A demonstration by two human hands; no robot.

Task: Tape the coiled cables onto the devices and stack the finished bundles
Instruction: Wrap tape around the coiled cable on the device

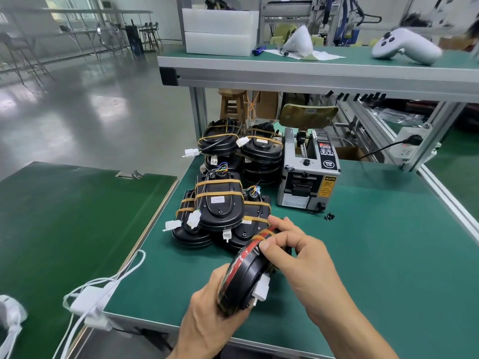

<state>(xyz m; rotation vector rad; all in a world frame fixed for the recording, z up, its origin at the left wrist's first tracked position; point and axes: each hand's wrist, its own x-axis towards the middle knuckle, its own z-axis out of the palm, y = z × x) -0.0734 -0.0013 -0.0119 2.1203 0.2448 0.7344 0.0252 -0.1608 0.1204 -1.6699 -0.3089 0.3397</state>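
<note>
A person's two bare hands work over a green mat (363, 255). The left hand (207, 314) grips the near end of a black device (246, 275) with a red rim, tilting it on edge above the mat. The right hand (298, 252) curls over the far end, its thumb pressing a tan tape strip (264, 235) onto the casing. A white connector (261, 288) pokes out between the two hands. Just beyond the right hand's fingers sit stacked finished bundles (220, 206), each banded with tape. Farther beyond the right hand stands a grey tape dispenser (308, 174). The taping step appears to be under way; next the strip likely needs smoothing down before the bundle joins the stack.
</note>
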